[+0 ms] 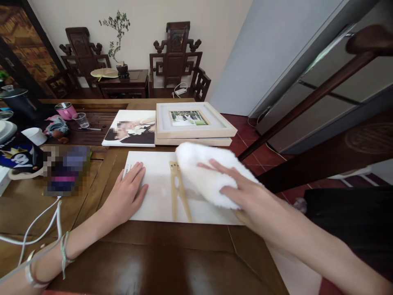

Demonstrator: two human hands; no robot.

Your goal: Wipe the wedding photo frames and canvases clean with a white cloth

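Head view. I see the left hand [127, 192] lying flat, fingers together and extended, palm down on the near-left corner of a white panel [156, 192]; it grips nothing. The right hand [242, 190] rests on top of a fluffy white cloth [205, 172], fingers spread over it and pressing it against the right part of the panel; I cannot tell whether the fingers curl under it.

The panel lies flat on the wooden table [153, 258], its near edge parallel to the table's near side, with a broad strip of bare wood between that edge and me. A folded wooden stand piece [179, 190] lies on the panel between the two hands, touching the cloth's left edge. The panel's right end reaches the table's right edge, where the right forearm hangs over the floor tiles.

Just beyond the panel: a stacked picture frame [193, 121] to the right and a canvas print [130, 129] beside it to the left, near the panel's far edge. White cables [46, 225] cross the near-left table.

Containers, far left: a clear plastic cup [81, 120], contents not discernible; a pink lidded cup [65, 110], closed; a white mug [35, 135], interior hidden.
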